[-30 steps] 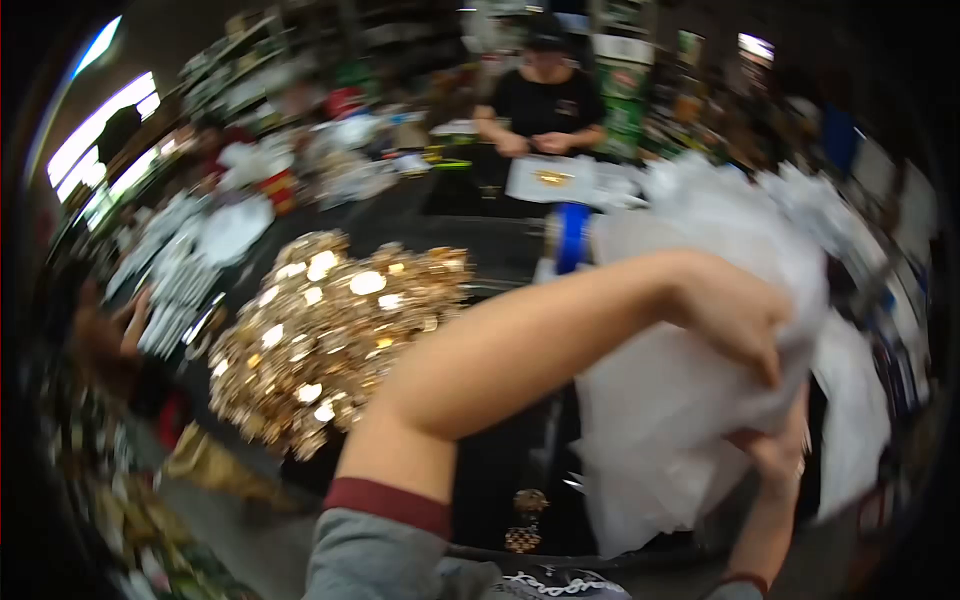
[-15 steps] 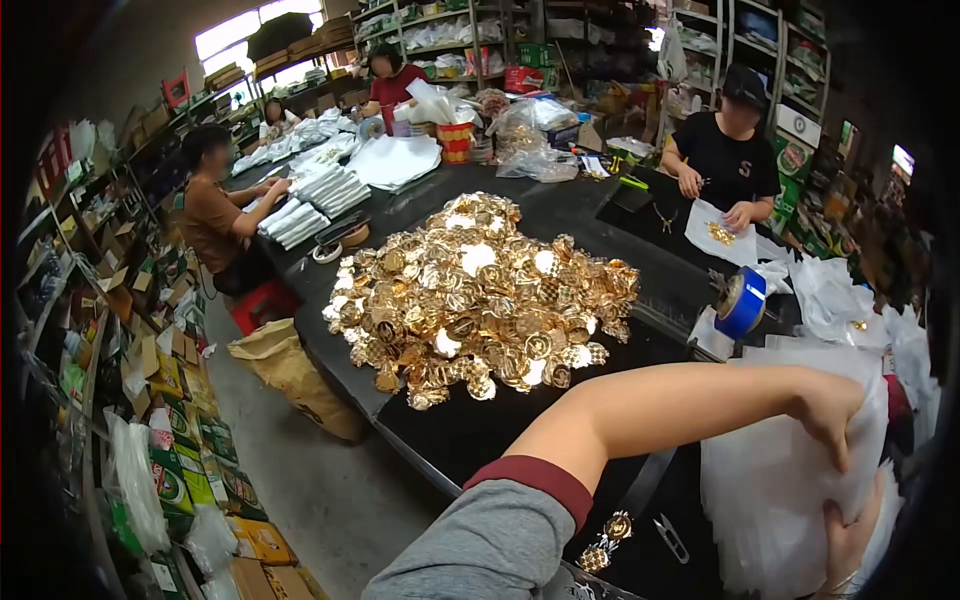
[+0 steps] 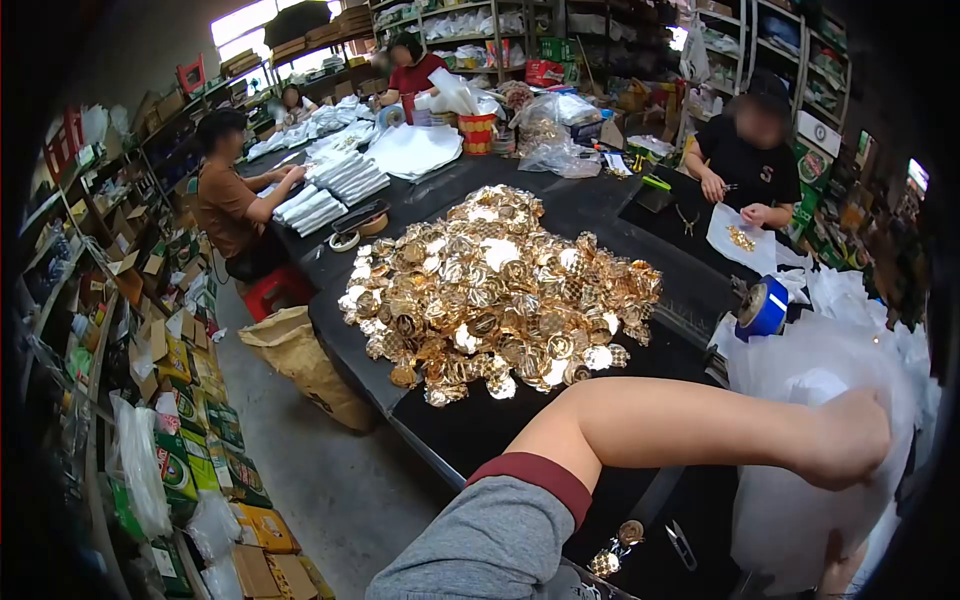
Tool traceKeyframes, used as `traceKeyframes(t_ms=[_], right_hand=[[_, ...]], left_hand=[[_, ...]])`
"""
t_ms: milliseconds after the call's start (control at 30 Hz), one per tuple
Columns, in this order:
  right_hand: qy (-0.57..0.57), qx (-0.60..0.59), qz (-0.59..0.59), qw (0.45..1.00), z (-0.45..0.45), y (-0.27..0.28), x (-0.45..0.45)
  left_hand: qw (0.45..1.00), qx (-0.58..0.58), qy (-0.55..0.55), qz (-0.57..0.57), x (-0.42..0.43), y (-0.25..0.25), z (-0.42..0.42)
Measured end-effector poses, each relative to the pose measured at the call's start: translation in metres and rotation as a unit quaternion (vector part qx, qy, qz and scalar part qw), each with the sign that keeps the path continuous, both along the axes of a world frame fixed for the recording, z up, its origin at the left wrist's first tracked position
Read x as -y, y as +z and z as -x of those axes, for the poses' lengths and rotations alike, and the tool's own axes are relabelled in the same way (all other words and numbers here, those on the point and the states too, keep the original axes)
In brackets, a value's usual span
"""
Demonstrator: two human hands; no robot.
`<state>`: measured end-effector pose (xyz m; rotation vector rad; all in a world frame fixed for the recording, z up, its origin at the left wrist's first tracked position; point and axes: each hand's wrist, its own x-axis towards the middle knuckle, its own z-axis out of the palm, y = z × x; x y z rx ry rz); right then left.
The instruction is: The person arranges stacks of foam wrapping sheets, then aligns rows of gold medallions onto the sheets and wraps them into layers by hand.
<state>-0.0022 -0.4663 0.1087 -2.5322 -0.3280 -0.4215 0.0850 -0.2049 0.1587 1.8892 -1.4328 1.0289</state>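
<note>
The left hand [image 3: 848,440] is against the translucent white plastic [image 3: 790,500], which lies at the table's right side; its fingers look curled, but I cannot tell whether they grip it. The right hand [image 3: 843,568] is mostly hidden at the plastic's lower edge, its finger state unclear. The blue roll [image 3: 765,307] sits just beyond the plastic. Nearer the person, 1 pair of snips [image 3: 681,546] lies beside gold pieces [image 3: 606,563]. The large gold pile [image 3: 500,290] covers mid-table [image 3: 450,440]. 4 other people are around.
</note>
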Motion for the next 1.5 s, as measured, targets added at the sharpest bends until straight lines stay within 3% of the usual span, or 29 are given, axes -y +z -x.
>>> traceKeyframes(t_ms=[67,167,333,400,500,633,667,733,967,1100,1233,1333,1500], right_hand=[[-0.035,0.032,0.011,0.999,0.000,0.000,0.014],[-0.091,0.071,0.032,0.993,0.001,0.001,0.034],[-0.152,0.097,0.104,0.978,0.000,-0.014,0.069],[-0.173,0.105,0.127,0.971,-0.004,-0.024,0.090],[-0.205,0.135,0.158,0.957,-0.008,-0.023,0.119],[-0.232,0.143,0.143,0.951,-0.005,-0.008,0.083],[-0.203,0.180,0.186,0.944,-0.001,0.003,0.060],[-0.248,0.137,0.155,0.947,0.014,0.019,0.032],[-0.337,0.156,0.010,0.928,0.100,0.041,0.040],[-0.421,0.249,-0.012,0.872,0.165,0.050,0.057],[-0.497,0.266,0.015,0.826,0.250,0.051,0.087],[-0.593,0.250,0.091,0.760,0.312,0.050,0.090],[-0.660,0.202,0.188,0.699,0.400,0.044,0.074]], left_hand=[[0.998,0.000,0.009,0.059,-0.001,0.001,-0.005],[0.963,-0.108,-0.013,0.245,-0.024,0.008,-0.011],[0.923,-0.116,-0.047,0.363,-0.096,0.014,0.037],[0.925,-0.291,-0.163,0.181,-0.137,0.018,0.065],[0.835,-0.422,-0.312,0.164,-0.170,0.005,0.093],[0.777,-0.497,-0.364,0.133,-0.202,-0.027,0.114],[0.766,-0.510,-0.371,0.126,-0.207,-0.035,0.117],[0.751,-0.525,-0.383,0.118,-0.213,-0.047,0.120],[0.721,-0.541,-0.422,0.093,-0.223,-0.062,0.128],[0.713,-0.536,-0.444,0.084,-0.237,-0.067,0.129],[0.700,-0.537,-0.463,0.082,-0.239,-0.074,0.124],[0.689,-0.539,-0.476,0.092,-0.232,-0.077,0.118],[0.676,-0.540,-0.487,0.117,-0.222,-0.074,0.105]])
